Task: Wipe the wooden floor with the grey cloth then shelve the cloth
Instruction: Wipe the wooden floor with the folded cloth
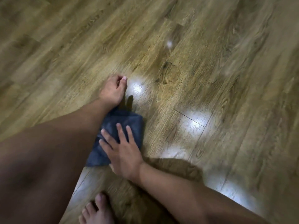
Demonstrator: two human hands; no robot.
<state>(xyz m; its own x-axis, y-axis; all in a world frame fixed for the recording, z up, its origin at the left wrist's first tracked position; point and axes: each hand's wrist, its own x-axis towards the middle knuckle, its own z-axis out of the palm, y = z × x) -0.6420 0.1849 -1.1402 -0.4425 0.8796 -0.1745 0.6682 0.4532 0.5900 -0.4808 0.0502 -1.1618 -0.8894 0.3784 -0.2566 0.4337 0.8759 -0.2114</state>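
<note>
A folded dark grey cloth (127,122) lies flat on the wooden floor (210,70) in the middle of the view. My right hand (124,152) presses on its near right part with straight, spread fingers. My left forearm crosses over the cloth's left side and hides that part. My left hand (113,88) rests on the floor just beyond the cloth's far edge, with its fingers curled into a fist and nothing visible in it.
My bare foot (95,210) stands on the floor at the bottom edge, just in front of the cloth. Bright light reflections (194,120) shine on the boards to the right of the cloth. Wooden boards fill the rest of the view.
</note>
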